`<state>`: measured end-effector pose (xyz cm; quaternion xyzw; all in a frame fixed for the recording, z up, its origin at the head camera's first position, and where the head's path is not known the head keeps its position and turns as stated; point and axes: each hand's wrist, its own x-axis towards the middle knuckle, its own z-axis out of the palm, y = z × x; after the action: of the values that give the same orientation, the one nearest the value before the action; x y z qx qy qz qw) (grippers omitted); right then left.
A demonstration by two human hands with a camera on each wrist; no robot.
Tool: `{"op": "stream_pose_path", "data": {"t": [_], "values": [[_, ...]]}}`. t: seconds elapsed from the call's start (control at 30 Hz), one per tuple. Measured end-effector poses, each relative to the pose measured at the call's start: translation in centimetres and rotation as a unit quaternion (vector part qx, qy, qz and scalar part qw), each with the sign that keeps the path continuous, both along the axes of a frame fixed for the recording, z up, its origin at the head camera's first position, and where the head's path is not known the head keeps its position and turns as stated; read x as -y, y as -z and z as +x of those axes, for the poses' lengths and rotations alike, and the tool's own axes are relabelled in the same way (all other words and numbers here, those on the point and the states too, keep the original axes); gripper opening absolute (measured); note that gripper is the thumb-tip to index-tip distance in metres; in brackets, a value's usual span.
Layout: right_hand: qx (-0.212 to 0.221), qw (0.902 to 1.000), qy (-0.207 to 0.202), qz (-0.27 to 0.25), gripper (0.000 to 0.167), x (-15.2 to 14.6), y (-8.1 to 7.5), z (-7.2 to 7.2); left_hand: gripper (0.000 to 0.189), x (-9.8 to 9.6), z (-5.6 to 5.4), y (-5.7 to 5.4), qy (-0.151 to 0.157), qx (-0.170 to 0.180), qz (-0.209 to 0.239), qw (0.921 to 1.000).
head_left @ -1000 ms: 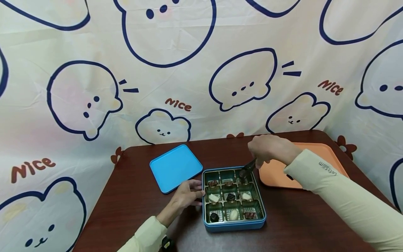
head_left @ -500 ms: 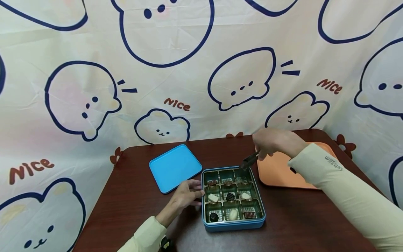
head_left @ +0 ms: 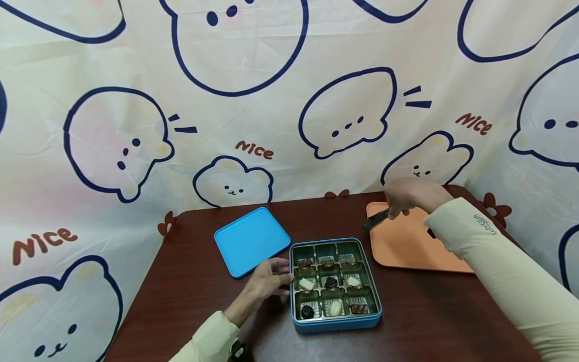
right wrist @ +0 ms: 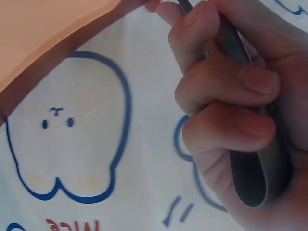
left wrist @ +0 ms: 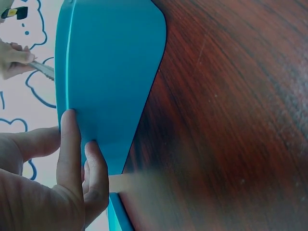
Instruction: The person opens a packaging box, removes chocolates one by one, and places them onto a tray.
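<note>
In the head view a blue tin (head_left: pixel 336 326) stands at the table's middle, its gold insert (head_left: pixel 319 290) divided into several compartments. Dark, brown and white chocolates lie inside, among them a white one (head_left: pixel 335 308) and a swirled dark one (head_left: pixel 331 283). My left hand (head_left: pixel 267 279) steadies the tin's left side, its fingers fairly straight along the wall and thumb at the rim. Raised over the orange tray (head_left: pixel 420 246), my right hand (head_left: pixel 409 195) grips dark tongs (head_left: pixel 376 219) by the handle. The tongs' tips point left beyond the tray's edge. The right wrist view shows fingers wrapped round the handle.
A blue lid (head_left: pixel 252 241) lies on the brown table (head_left: pixel 194 301) behind my left hand, left of the tin. A cloth printed with cartoon bears (head_left: pixel 233 188) hangs behind the table and along its sides.
My right hand with the tongs has lifted away from the tin's far right compartment and moved right, over the orange tray. My left hand and the tin stay in place.
</note>
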<state>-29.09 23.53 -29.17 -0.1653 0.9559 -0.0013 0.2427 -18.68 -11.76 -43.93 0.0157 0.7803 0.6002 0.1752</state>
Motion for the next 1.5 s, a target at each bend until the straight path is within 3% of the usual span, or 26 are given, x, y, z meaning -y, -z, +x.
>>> {"op": "stream_pose_path", "data": {"t": [0.3,0.8,1.0,1.23,1.5], "values": [[0.021,0.9979,0.058,0.021,0.02,-2.3,1.6,-1.7,0.049,0.1,0.0,0.0,0.002,-0.001,0.005,1.0],[-0.01,0.9974,0.071,0.014,0.021,-4.3,3.5,-2.5,0.048,0.0,0.0,-0.2,-0.003,0.0,0.004,1.0],[-0.017,0.9965,0.081,0.015,0.019,-4.3,4.1,-2.6,0.048,0.1,0.0,0.1,-0.003,0.0,0.005,1.0],[0.014,0.9927,0.12,0.001,0.017,-4.7,4.5,-2.8,0.048,0.1,0.1,0.3,-0.003,0.0,0.008,1.0],[0.02,0.9906,0.135,0.007,0.023,-5.1,4.2,-2.6,0.048,0.1,0.1,0.3,-0.004,-0.001,0.005,1.0]]}}
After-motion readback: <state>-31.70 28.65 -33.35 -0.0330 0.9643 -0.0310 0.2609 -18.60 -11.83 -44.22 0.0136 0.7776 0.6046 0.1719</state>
